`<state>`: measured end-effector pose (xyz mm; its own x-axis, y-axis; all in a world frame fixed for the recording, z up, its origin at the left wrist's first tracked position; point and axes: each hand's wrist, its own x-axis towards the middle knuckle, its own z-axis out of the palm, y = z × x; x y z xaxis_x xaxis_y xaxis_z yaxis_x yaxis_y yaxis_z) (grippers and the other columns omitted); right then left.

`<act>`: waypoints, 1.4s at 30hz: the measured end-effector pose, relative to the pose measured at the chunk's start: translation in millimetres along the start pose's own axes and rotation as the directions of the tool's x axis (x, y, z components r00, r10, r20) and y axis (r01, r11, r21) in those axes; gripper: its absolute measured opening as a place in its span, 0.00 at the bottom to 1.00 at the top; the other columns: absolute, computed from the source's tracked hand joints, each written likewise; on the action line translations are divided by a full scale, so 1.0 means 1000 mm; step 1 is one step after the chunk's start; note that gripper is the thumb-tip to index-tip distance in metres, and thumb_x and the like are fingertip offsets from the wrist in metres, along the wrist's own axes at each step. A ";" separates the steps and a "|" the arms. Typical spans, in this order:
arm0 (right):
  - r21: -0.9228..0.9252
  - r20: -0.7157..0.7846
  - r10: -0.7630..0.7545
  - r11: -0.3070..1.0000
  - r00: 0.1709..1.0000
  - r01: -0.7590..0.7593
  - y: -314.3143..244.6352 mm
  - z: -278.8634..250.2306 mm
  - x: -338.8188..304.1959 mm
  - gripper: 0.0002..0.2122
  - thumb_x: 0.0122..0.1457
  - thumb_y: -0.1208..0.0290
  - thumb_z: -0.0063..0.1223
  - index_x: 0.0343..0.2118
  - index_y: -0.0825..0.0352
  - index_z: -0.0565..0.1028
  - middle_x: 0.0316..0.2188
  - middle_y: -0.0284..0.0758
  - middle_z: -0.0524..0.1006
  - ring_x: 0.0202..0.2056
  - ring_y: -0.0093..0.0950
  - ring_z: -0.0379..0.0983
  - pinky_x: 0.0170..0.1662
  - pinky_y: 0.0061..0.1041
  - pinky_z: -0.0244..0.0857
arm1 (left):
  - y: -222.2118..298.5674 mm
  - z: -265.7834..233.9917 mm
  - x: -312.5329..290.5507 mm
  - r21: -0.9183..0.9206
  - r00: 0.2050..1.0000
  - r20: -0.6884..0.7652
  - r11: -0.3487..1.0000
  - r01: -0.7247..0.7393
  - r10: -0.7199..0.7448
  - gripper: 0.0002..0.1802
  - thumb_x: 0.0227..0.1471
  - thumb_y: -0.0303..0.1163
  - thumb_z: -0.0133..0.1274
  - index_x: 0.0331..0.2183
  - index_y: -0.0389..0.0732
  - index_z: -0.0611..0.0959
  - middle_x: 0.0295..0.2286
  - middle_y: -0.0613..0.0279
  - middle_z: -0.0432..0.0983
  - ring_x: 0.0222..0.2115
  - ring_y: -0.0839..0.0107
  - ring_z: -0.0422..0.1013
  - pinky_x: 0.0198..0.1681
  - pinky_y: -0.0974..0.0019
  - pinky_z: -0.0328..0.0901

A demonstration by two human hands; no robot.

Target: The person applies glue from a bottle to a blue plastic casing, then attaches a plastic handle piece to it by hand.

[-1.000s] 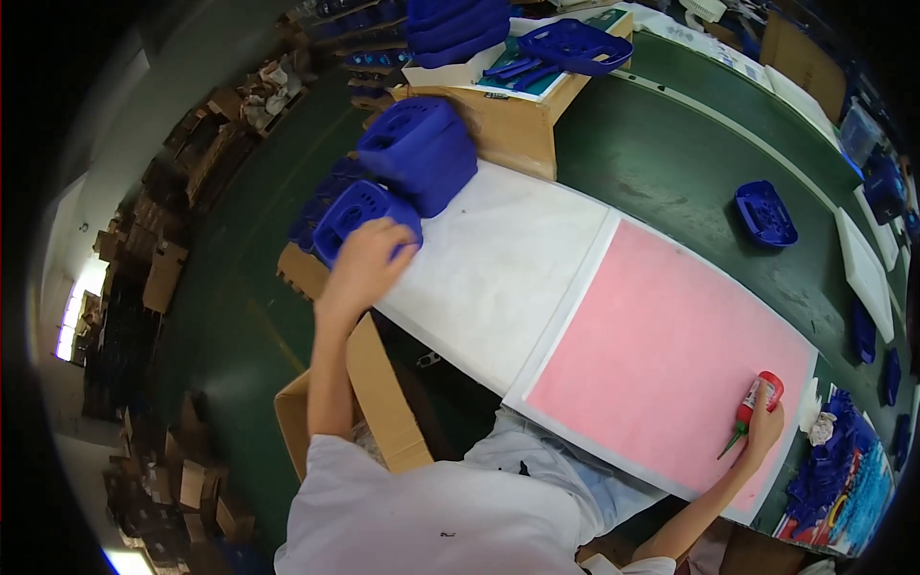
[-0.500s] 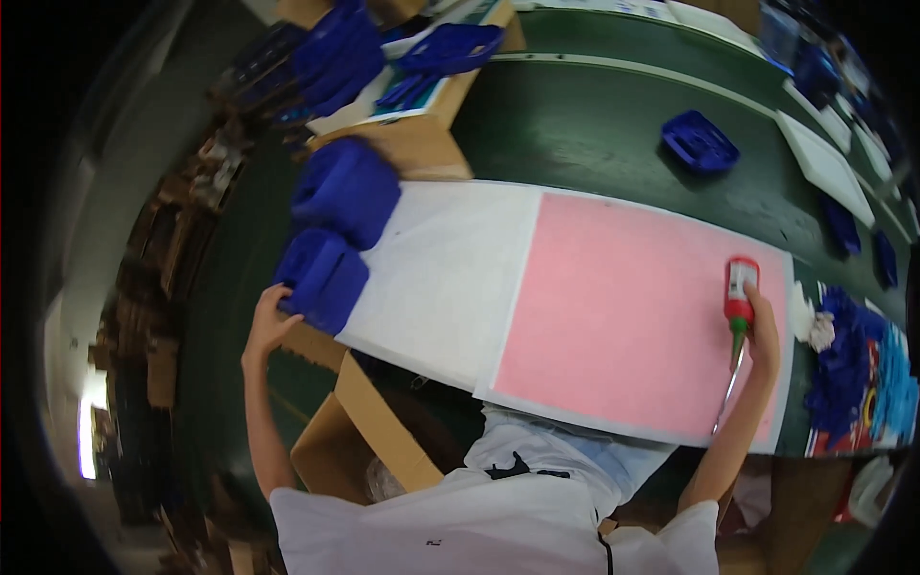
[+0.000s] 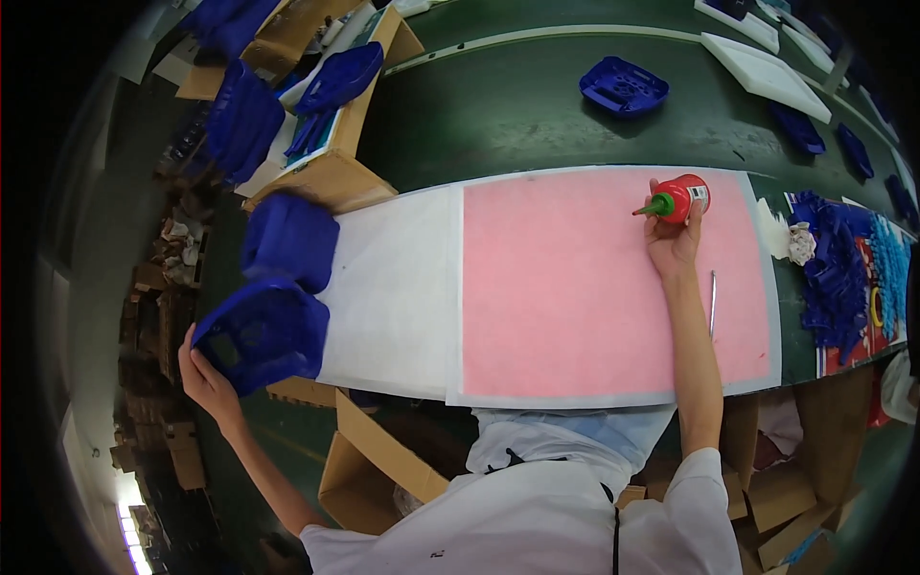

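My right hand (image 3: 674,246) is closed round a red squeeze bottle (image 3: 684,197) with a green nozzle. The bottle lies tilted on its side above the far part of a pink sheet (image 3: 565,297), its tip pointing left. At the left, my left hand (image 3: 203,379) grips the outer edge of a blue plastic shell (image 3: 305,326), whose hollow side now shows. Just behind that shell stands a second blue plastic shell (image 3: 290,240), close against it. On the pink sheet, right of my right forearm, lies a thin metal rod-like tool (image 3: 712,305).
A white sheet (image 3: 393,287) adjoins the pink one. A blue tray-like part (image 3: 623,86) sits on the green table (image 3: 498,105). Wooden box (image 3: 331,177) at back left; blue strips (image 3: 834,273) at right. An opened cardboard box (image 3: 379,460) stands below the front edge.
My right hand has lifted the bottle away and turned it from nozzle-down to sideways. My left hand has tipped the near blue shell so its hollow side shows. The view has shifted.
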<state>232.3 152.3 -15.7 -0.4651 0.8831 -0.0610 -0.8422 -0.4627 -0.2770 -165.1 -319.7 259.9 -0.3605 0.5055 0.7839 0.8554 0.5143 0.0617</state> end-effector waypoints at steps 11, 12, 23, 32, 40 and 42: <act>-0.059 0.055 -0.028 0.998 0.998 0.031 0.007 0.006 0.000 0.36 0.52 0.48 0.61 0.57 0.63 0.60 0.55 0.42 0.71 0.46 0.33 0.75 0.37 0.20 0.74 | 0.224 0.189 0.020 -0.782 0.547 0.587 0.593 0.193 0.597 0.13 0.60 0.33 0.49 0.38 0.33 0.83 0.33 0.51 0.81 0.34 0.61 0.77 0.40 0.65 0.69; -0.069 0.047 -0.043 0.997 0.998 0.046 0.006 0.006 -0.001 0.36 0.52 0.48 0.61 0.57 0.63 0.60 0.55 0.42 0.71 0.46 0.33 0.75 0.37 0.20 0.74 | 0.246 0.211 0.013 -0.805 0.500 0.577 0.554 0.214 0.645 0.14 0.59 0.34 0.51 0.38 0.33 0.83 0.33 0.50 0.81 0.34 0.60 0.77 0.40 0.65 0.69; -0.034 0.064 -0.051 0.998 0.997 0.054 -0.001 0.004 -0.004 0.38 0.49 0.51 0.66 0.58 0.64 0.61 0.56 0.39 0.69 0.45 0.31 0.74 0.34 0.21 0.74 | 0.288 0.288 -0.021 -0.865 0.722 0.474 0.420 0.275 0.504 0.16 0.51 0.28 0.54 0.43 0.36 0.80 0.33 0.59 0.76 0.31 0.69 0.68 0.36 0.68 0.64; -0.409 0.098 -0.039 0.909 0.994 0.076 0.006 0.007 -0.007 0.35 0.47 0.58 0.69 0.56 0.66 0.64 0.56 0.43 0.69 0.50 0.32 0.73 0.36 0.22 0.74 | 0.278 0.314 -0.072 -0.732 0.566 0.677 0.514 0.447 0.471 0.23 0.47 0.26 0.56 0.48 0.38 0.76 0.32 0.60 0.74 0.29 0.74 0.68 0.33 0.71 0.65; -0.600 0.125 0.020 0.797 0.992 0.059 0.019 0.010 -0.009 0.29 0.47 0.72 0.67 0.53 0.66 0.67 0.54 0.45 0.71 0.53 0.36 0.71 0.53 0.33 0.69 | 0.269 0.341 -0.096 -0.841 0.816 0.538 0.070 0.536 0.213 0.20 0.46 0.18 0.52 0.45 0.36 0.78 0.33 0.60 0.76 0.25 0.81 0.67 0.29 0.78 0.62; -0.599 0.112 0.054 0.800 0.992 0.024 0.017 0.009 -0.011 0.32 0.46 0.72 0.68 0.55 0.66 0.64 0.55 0.46 0.70 0.53 0.38 0.70 0.57 0.35 0.66 | 0.268 0.334 -0.091 -0.911 0.855 0.402 0.045 0.411 0.328 0.22 0.44 0.16 0.51 0.45 0.36 0.77 0.35 0.60 0.74 0.23 0.81 0.65 0.28 0.78 0.60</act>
<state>220.5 133.7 -11.2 -0.5379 0.8424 0.0322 -0.5219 -0.3028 -0.7975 -27.3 3.3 -1.3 -0.1774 0.8791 0.4424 0.2290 -0.4003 0.8873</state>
